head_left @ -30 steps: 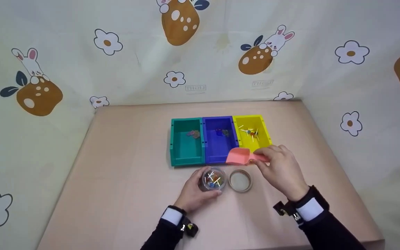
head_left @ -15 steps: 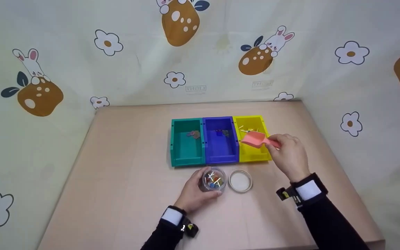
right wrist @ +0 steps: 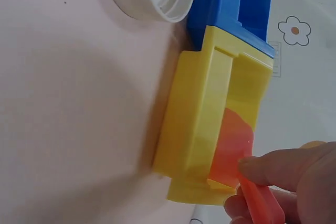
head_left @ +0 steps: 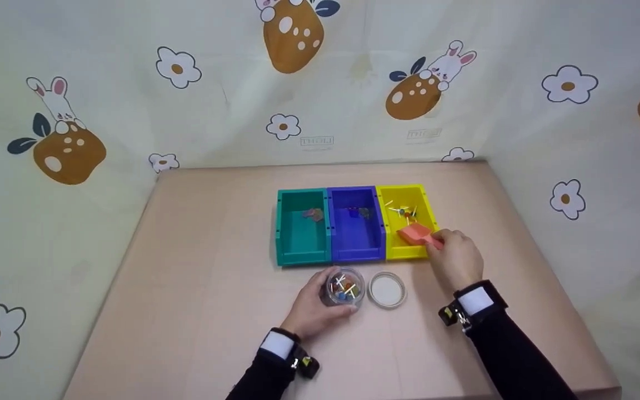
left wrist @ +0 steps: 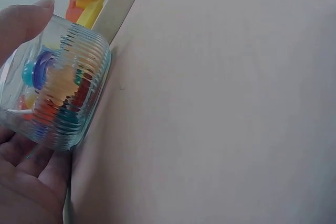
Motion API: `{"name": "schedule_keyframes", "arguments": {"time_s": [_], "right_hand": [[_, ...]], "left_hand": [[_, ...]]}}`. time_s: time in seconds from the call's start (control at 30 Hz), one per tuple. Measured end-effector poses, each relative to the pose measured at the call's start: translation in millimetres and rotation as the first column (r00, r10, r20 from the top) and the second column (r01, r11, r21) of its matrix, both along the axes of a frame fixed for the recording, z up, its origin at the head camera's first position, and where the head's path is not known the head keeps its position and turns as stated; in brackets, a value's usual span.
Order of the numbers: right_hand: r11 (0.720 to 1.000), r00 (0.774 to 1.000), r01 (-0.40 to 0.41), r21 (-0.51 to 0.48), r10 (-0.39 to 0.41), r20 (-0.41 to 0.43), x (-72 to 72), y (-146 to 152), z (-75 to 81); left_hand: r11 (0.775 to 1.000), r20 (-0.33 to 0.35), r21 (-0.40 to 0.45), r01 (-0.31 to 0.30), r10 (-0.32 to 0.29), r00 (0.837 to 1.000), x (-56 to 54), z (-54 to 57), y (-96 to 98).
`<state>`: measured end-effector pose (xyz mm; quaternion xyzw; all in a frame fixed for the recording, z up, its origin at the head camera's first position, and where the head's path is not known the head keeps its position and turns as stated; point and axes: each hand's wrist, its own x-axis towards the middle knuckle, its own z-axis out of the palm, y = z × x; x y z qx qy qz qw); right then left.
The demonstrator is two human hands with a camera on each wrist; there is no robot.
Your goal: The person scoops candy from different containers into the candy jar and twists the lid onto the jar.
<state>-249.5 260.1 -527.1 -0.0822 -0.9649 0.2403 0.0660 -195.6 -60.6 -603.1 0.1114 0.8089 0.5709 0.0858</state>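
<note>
My left hand [head_left: 315, 312] grips a clear ribbed jar [head_left: 345, 288] standing on the table, its fingers and thumb around the sides. Small colourful pieces and white sticks show inside the jar. The right hand [head_left: 458, 259] pinches the handle of a coral-pink scoop [head_left: 414, 233]. In the right wrist view the scoop [right wrist: 231, 148] has its blade down inside the front part of the yellow bin [right wrist: 210, 98]. Several white-stick pieces with coloured ends [head_left: 407, 213] lie farther back in that bin.
A blue-purple bin [head_left: 356, 241] and a green bin [head_left: 302, 241] stand joined left of the yellow one, each with a few small pieces inside. A round whitish lid [head_left: 387, 290] lies right beside the jar. Patterned cloth walls [head_left: 231, 83] surround the table [head_left: 203, 266].
The right hand has carried the scoop from near the purple bin's front to the right, over the yellow bin, then lowered it inside. The left hand keeps holding the jar in place.
</note>
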Motion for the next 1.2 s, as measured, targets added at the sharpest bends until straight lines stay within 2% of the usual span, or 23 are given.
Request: {"name": "schedule_keyframes", "arguments": {"time_s": [0.37,0.63,0.8,0.93,1.07,1.2], "right_hand": [[0.999,1.000,0.018,-0.030,-0.018,-0.010,12.7,1,-8.0],[0.998,0.998,0.007,-0.063,-0.011,-0.063,29.8,-5,2.8],[0.991,0.994,-0.094,-0.096,0.087,-0.070,38.6,-17,10.6],[0.972,0.979,-0.205,-0.112,0.203,-0.029,43.1,-26,10.2],[0.952,0.954,-0.289,-0.105,0.295,0.054,44.5,-35,1.9],[0.937,0.930,-0.344,-0.066,0.350,0.113,45.3,-42,-12.6]], "left_hand": [[1.000,-0.004,-0.012,0.008,-0.008,1.000,-0.7,0.5,0.1],[1.000,0.001,-0.011,0.003,-0.003,1.000,0.1,1.2,0.5],[1.000,0.009,-0.012,0.002,-0.002,1.000,0.1,1.6,0.6],[1.000,0.017,-0.014,0.003,-0.002,1.000,0.3,1.2,0.3],[1.000,0.009,-0.014,0.004,-0.004,1.000,0.3,0.8,0.1],[1.000,-0.002,-0.011,0.006,-0.006,1.000,-0.3,0.5,0.2]]}}
